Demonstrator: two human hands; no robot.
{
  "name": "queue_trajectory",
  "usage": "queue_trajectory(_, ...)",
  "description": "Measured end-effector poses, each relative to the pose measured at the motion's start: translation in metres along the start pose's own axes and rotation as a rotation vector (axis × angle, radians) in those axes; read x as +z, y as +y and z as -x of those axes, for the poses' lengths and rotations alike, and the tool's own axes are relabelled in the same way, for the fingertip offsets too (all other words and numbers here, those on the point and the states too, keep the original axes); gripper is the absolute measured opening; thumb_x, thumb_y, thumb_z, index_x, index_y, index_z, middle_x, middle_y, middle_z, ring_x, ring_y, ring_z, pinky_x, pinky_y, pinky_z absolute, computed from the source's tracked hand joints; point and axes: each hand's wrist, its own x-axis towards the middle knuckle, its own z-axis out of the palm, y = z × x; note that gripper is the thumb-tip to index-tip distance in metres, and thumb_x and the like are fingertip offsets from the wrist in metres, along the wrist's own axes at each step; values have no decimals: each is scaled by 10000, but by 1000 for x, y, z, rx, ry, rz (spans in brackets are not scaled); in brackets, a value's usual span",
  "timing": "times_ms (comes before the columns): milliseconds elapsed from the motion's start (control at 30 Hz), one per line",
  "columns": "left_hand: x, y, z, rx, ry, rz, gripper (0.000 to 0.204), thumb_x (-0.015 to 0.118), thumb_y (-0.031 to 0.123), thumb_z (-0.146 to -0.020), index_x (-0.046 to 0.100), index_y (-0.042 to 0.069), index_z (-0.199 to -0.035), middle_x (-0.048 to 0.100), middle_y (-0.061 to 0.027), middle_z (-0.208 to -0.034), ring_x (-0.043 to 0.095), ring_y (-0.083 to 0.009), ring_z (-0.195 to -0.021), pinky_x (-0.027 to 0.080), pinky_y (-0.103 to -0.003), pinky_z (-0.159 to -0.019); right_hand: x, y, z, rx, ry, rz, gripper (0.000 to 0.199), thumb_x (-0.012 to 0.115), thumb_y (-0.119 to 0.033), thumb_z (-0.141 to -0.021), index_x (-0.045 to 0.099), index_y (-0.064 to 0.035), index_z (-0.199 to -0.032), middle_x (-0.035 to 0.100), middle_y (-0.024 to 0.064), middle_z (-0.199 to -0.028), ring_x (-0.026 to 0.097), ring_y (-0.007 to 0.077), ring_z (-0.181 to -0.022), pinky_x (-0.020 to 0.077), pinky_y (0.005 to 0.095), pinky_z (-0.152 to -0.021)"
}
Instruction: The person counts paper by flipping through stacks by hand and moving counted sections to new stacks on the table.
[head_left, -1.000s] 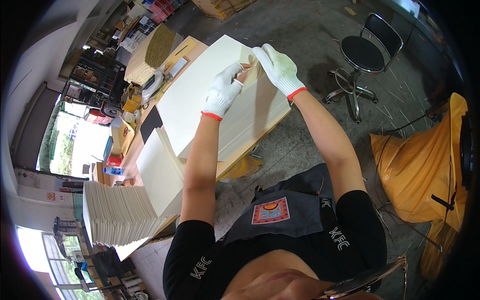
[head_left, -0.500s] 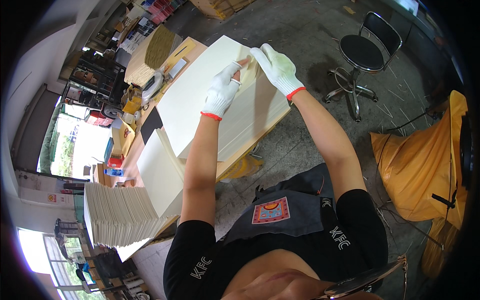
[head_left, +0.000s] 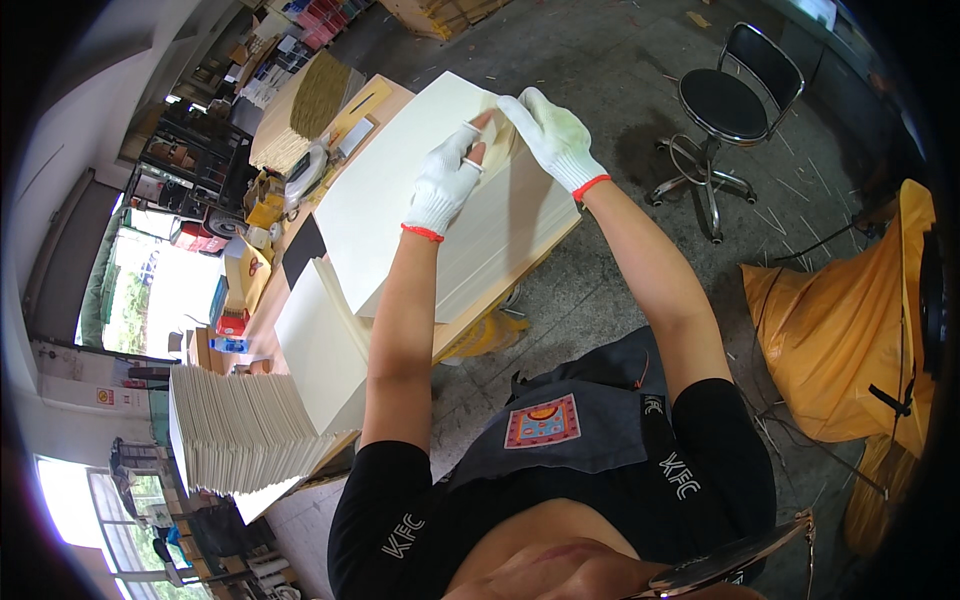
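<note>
A tall stack of large cream-white paper sheets [head_left: 390, 190] lies on the wooden table in front of me. My right hand [head_left: 548, 130], in a white knit glove with a red cuff, is curled over the far right corner of the stack and grips the sheets' edges, which bend up there. My left hand [head_left: 450, 175] rests on top, just left of that corner. Its glove leaves the thumb and index fingertips bare; they are spread apart near the lifted sheets. The glove hides the other fingers in part.
Nearer left stand a lower paper stack [head_left: 315, 335] and a thick pile of folded sheets [head_left: 235, 430]. A tape dispenser [head_left: 305, 172] and a yellow box [head_left: 264, 200] sit along the table's left side. Right are a black swivel chair [head_left: 728, 100] and a large yellow sack [head_left: 835, 330].
My left index finger has shifted slightly left, and the thumb has opened a little away from it. The right hand has barely moved, staying at the corner.
</note>
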Motion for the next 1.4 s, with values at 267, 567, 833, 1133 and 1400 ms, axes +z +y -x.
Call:
queue_trajectory(267, -6, 14, -3, -142, -170, -60, 300, 661, 170, -949, 669, 84, -1236, 708, -90, -1037, 625, -147, -824, 507, -303, -787, 5, 14, -4, -35, 32, 59, 497, 391, -569, -1028, 545, -100, -977, 642, 206, -797, 631, 424, -762, 454, 512, -672)
queue_trajectory(567, -4, 13, -2, -157, -135, -8, 330, 705, 180, -916, 669, 113, -1237, 707, -105, -962, 625, -152, -677, 504, -318, -697, 4, 10, -2, -37, 43, 31, 514, 377, -581, -1030, 551, -99, -982, 639, 211, -795, 631, 425, -766, 457, 506, -677)
queue_trajectory(833, -1, 1, -2, -30, -68, 9, 315, 597, 161, -965, 660, 116, -1270, 718, -125, -1103, 662, -221, -913, 514, -336, -845, 3, 8, -2, 35, -8, 58, 544, 403, -637, -1001, 587, -129, -1061, 661, 168, -831, 650, 390, -817, 464, 469, -728)
queue_trajectory(1133, -3, 13, 0, -130, -83, 26, 330, 630, 149, -957, 659, 114, -1285, 710, -120, -1124, 648, -180, -885, 514, -319, -833, 1, 3, 0, 59, -25, 1, 523, 438, -626, -993, 597, -130, -1038, 664, 156, -824, 657, 381, -806, 473, 464, -724)
queue_trajectory(1400, -2, 16, -2, -203, -140, 39, 299, 696, 171, -921, 669, 105, -1212, 701, -128, -998, 635, -161, -629, 521, -330, -674, 5, 8, 1, 43, 45, -7, 482, 458, -592, -999, 585, -127, -1027, 663, 151, -805, 657, 374, -785, 472, 467, -704)
